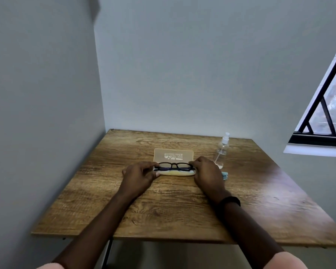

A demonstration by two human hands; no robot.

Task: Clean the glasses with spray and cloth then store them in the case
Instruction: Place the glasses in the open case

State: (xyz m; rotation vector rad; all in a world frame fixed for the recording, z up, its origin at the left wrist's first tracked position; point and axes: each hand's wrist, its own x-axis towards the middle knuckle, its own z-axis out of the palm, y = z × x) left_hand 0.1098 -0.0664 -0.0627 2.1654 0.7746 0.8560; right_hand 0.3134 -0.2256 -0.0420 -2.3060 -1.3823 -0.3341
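Head view
Landmark: case (174,172), open, lying on the wooden counter (260,200) toward its far side.
Case lid: translucent, pale amber, laid back flat on the counter behind the tray; white print on it reads upside down from this view and is too small to make out.
Case tray: pale, shallow, long side facing the person.
Glasses (174,166): black full-rim frame, squarish lenses with a faint dark tint, bridge centred; seated along the top of the case tray, lenses facing the person. Whether the temples are folded cannot be told.
Left hand (139,174): at the left end of the case, fingers curled narrow and pinching the left end of the frame, thumb beside the tray edge.
Right hand (207,171): at the right end of the case, fingers bent down over the right end of the frame, gripping it; a black band sits on this wrist.
Spray bottle (221,152): clear, white pump head, upright, just right of the case lid, behind the right hand.
Cloth (225,175): light blue, mostly hidden, just right of the right hand, in front of the bottle.
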